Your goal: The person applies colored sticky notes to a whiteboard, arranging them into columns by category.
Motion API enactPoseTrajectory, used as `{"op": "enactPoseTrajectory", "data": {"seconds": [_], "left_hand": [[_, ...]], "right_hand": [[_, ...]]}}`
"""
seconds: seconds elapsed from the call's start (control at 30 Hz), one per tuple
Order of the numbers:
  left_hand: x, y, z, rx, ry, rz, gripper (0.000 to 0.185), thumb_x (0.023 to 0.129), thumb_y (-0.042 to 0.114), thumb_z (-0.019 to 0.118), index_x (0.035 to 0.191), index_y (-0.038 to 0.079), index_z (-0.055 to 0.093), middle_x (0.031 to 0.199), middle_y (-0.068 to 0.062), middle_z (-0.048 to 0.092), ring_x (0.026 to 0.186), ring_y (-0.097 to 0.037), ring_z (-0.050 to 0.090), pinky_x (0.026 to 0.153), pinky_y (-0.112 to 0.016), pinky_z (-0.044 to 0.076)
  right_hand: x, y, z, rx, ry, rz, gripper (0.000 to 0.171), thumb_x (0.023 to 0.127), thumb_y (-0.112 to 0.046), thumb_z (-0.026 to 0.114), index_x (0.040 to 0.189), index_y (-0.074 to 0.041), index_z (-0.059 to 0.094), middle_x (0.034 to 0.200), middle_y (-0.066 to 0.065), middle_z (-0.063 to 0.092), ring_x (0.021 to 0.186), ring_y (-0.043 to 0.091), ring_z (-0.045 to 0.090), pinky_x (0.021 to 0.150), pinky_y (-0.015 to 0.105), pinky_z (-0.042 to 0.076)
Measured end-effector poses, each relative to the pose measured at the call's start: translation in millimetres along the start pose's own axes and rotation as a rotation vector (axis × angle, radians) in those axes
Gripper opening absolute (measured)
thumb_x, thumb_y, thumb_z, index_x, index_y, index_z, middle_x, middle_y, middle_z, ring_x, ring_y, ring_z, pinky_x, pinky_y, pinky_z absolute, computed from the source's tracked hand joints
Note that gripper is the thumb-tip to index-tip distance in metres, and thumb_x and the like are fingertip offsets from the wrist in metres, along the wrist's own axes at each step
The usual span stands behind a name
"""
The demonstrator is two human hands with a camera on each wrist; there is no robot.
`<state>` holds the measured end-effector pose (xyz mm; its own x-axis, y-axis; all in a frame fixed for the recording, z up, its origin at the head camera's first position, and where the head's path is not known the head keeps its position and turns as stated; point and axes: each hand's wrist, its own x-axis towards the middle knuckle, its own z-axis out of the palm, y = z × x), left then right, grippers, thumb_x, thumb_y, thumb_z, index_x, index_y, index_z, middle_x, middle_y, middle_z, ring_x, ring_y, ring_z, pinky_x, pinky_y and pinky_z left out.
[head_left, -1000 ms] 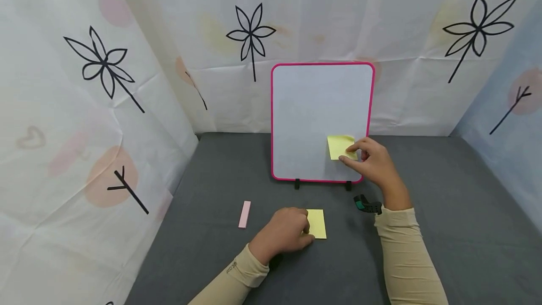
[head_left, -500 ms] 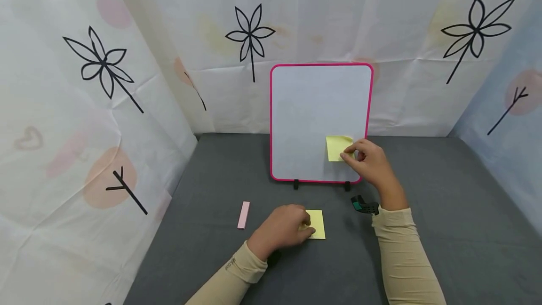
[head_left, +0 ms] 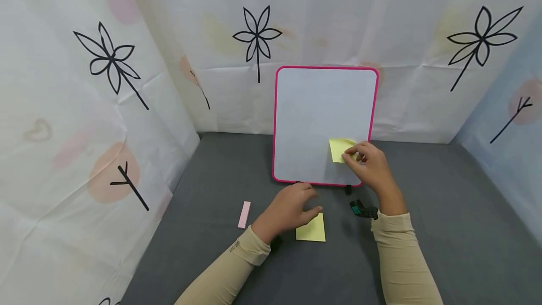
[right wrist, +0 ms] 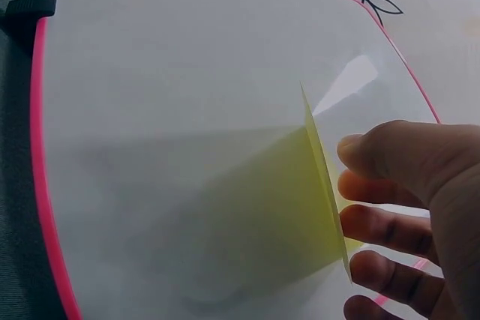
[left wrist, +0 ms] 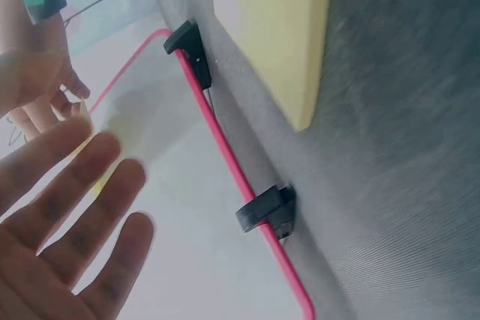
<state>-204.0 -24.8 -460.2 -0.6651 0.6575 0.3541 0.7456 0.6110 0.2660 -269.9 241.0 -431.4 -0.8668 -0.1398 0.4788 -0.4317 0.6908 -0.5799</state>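
My right hand [head_left: 372, 166] pinches a yellow sticky note [head_left: 336, 149] at its right side, in front of the lower right of a pink-framed whiteboard [head_left: 317, 107]. Seen almost edge-on in the right wrist view, the note [right wrist: 328, 185] stands out from the board's surface, thumb and fingertips at its edge. Over a yellow sticky note pad [head_left: 311, 233] on the table hovers my left hand [head_left: 290, 207], holding nothing. The left wrist view shows its fingers [left wrist: 94, 219] spread and extended, with the pad [left wrist: 285, 28] beyond them.
A pink strip [head_left: 244, 214] lies on the dark grey table left of the pad. Black feet [left wrist: 262, 209] support the whiteboard's lower edge. Behind and beside the table hangs white cloth [head_left: 211, 93] with flower drawings. A black wrist device [head_left: 363, 211] sits by the right sleeve.
My left hand has lifted off the pad, its fingers opening and moving toward the board. The right hand keeps its pinch on the note at nearly the same place.
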Motion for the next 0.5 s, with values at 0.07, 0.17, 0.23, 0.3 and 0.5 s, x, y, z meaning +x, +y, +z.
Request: {"op": "enactPoseTrajectory", "data": {"seconds": [0.07,0.17,0.23,0.3,0.5], "left_hand": [[8.4,-2.1,-1.0,0.014,0.037,0.022,0.032,0.099,0.034,0.076,0.120,0.010,0.078,0.111,-0.002,0.074,0.093,-0.012,0.069,0.080,-0.026,0.057],[21.0,-5.5,-2.8,0.033,0.079,0.042,0.039,0.099,0.035,0.075,0.128,0.008,0.074,0.121,-0.003,0.073,0.099,-0.013,0.069,0.084,-0.028,0.058],[29.5,-7.8,-4.0,0.050,0.103,0.056,0.044,0.100,0.036,0.074,0.132,0.007,0.072,0.128,-0.004,0.072,0.107,-0.015,0.070,0.089,-0.030,0.059],[38.3,-10.0,-5.4,0.062,0.125,0.070,0.047,0.101,0.036,0.073,0.136,0.004,0.070,0.134,-0.007,0.071,0.116,-0.018,0.071,0.095,-0.032,0.059],[61.8,-14.1,-8.6,0.118,0.140,0.083,0.050,0.106,0.032,0.065,0.146,0.002,0.063,0.151,-0.012,0.063,0.143,-0.027,0.059,0.107,-0.041,0.056]], "right_hand": [[-1.4,0.4,0.2,0.007,0.006,0.000,0.013,0.099,-0.014,0.074,0.101,-0.002,0.079,0.104,0.013,0.070,0.088,0.026,0.062,0.076,0.039,0.049],[-2.2,1.1,1.1,0.009,0.015,-0.009,0.014,0.100,-0.014,0.074,0.102,-0.001,0.079,0.105,0.015,0.070,0.091,0.030,0.063,0.078,0.045,0.050],[-2.1,1.9,1.9,0.010,0.023,-0.018,0.014,0.099,-0.013,0.074,0.102,0.000,0.078,0.105,0.015,0.070,0.091,0.032,0.064,0.078,0.049,0.051],[-1.7,2.5,2.6,0.012,0.033,-0.030,0.013,0.098,-0.011,0.074,0.102,0.001,0.078,0.104,0.016,0.070,0.092,0.033,0.064,0.079,0.052,0.052],[-0.8,-0.1,3.6,0.021,0.039,-0.065,0.011,0.098,-0.008,0.073,0.102,0.002,0.078,0.103,0.017,0.069,0.090,0.034,0.064,0.082,0.054,0.054]]}}
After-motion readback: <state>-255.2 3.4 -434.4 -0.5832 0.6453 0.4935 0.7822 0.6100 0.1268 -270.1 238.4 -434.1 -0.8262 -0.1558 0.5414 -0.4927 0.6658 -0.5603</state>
